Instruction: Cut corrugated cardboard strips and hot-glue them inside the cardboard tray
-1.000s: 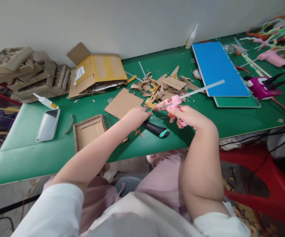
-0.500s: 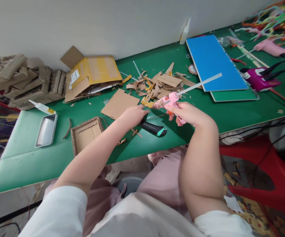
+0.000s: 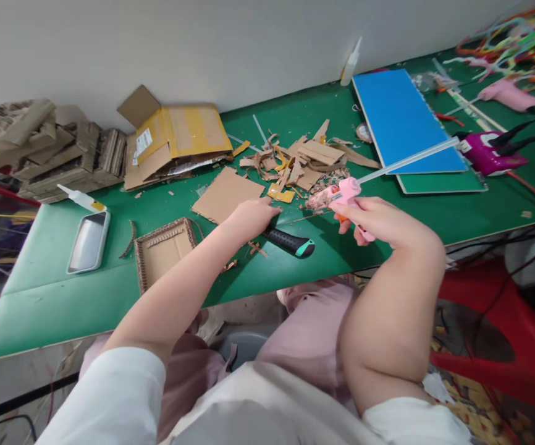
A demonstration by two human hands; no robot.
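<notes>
My right hand (image 3: 364,219) is closed round a pink glue gun (image 3: 347,191), whose nozzle end points left and which has a long clear glue stick (image 3: 406,159) out of its back. My left hand (image 3: 259,213) is low over the table, beside a flat cardboard square (image 3: 228,194); its fingers are together, and what they hold, if anything, is too small to make out. Just right of it lies a black and teal handle (image 3: 290,242), its far end hidden by the hand. A shallow cardboard tray (image 3: 163,252) is partly covered by my left forearm.
Cardboard scraps (image 3: 318,151) are heaped behind my hands. An opened box (image 3: 193,133) and stacked cardboard pieces (image 3: 80,151) stand back left. A phone (image 3: 88,242) lies at left, a blue board (image 3: 406,123) and purple device (image 3: 490,151) at right.
My right hand has moved right with the glue gun, away from my left hand and the yellow-taped scrap. My left hand has hardly moved.
</notes>
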